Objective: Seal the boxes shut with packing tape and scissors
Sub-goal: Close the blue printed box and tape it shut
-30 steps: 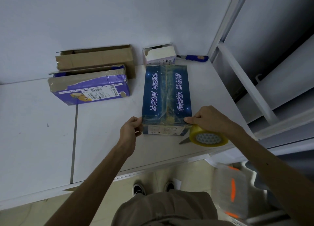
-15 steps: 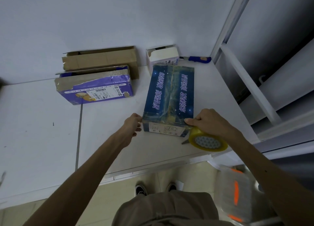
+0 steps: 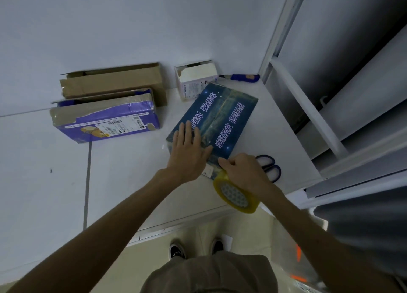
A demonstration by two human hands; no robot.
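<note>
Single wide-angle head view, steeply downward, close over the left hand and right hand

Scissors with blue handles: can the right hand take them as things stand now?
Probably not at once: the scissors lie right beside the right hand, nothing between, but that hand holds the tape roll.

A blue utility knife lies on the white table.

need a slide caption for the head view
Left hand flat on the blue box, right hand holding the tape roll at its near end, scissors beside.
</note>
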